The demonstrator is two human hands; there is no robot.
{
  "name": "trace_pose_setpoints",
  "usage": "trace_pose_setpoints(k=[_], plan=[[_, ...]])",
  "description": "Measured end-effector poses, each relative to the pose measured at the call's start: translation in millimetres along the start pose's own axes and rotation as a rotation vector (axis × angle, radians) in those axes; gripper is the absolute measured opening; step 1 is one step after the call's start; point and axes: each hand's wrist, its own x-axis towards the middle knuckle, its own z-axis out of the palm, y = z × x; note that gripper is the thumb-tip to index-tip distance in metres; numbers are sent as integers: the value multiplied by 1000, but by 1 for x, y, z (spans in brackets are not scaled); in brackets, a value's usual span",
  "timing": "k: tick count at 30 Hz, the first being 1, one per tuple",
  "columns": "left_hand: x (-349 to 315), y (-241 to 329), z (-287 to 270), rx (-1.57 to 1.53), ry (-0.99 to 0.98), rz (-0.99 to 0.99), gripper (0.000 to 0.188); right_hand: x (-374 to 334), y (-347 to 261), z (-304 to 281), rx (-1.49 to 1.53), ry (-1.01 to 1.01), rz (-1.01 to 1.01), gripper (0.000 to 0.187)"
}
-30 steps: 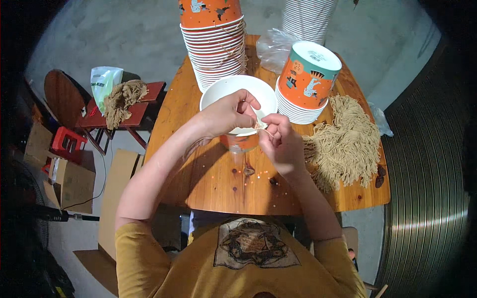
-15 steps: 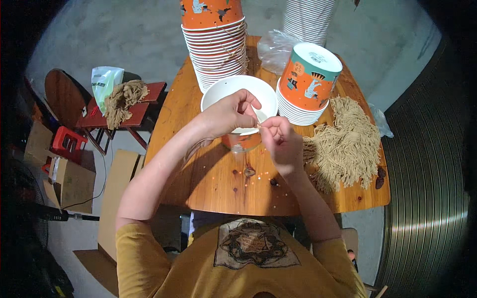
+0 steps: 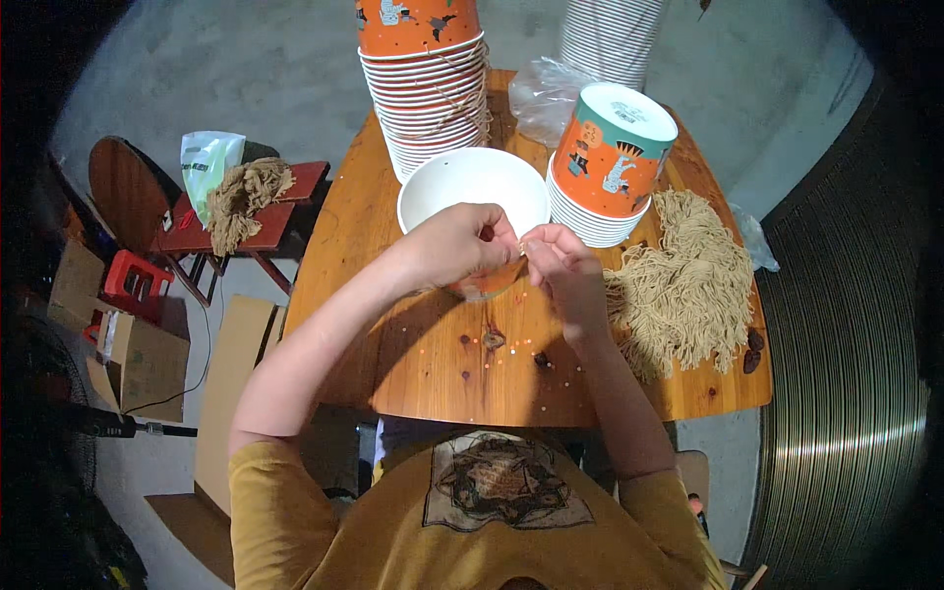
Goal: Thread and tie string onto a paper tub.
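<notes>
A white-lined paper bucket (image 3: 447,187) with an orange printed outside stands upright in front of me on the table, its mouth facing up. At the near right part of its rim my left hand (image 3: 462,246) is closed, thumb and forefinger pinched together. Against those fingertips my right hand (image 3: 567,275) pinches too. Between them shows a tiny pale bit of thin cord (image 3: 521,249), mostly covered by the fingers. Right of my right hand lies a heap of cut beige cords (image 3: 688,285).
Behind the bucket rises a tall stack of orange buckets (image 3: 423,108) with cords hanging from it. Upside-down buckets (image 3: 610,167) stand at the right, near a clear plastic bag (image 3: 546,103) and a white stack (image 3: 612,39). A red bench (image 3: 295,187) holds more cord (image 3: 246,202).
Both hands have come slightly lower and to the right, and their fingertips have drawn closer together. The bucket and the stacks stay where they were.
</notes>
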Motion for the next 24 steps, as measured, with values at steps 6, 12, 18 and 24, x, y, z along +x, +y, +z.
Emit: trace_pose_setpoints(k=[6, 12, 18, 24], plan=[[3, -8, 0, 87, 66, 122, 8, 1, 0, -2, -5, 14, 20, 17], [2, -6, 1, 85, 102, 156, 11, -1, -3, -2, -37, 27, 39, 19], [-2, -1, 6, 148, 121, 124, 10, -1, 3, -3, -31, 34, 2, 13], [-1, -3, 6, 198, 219, 151, 15, -2, 6, -3, -52, 39, -36, 13]])
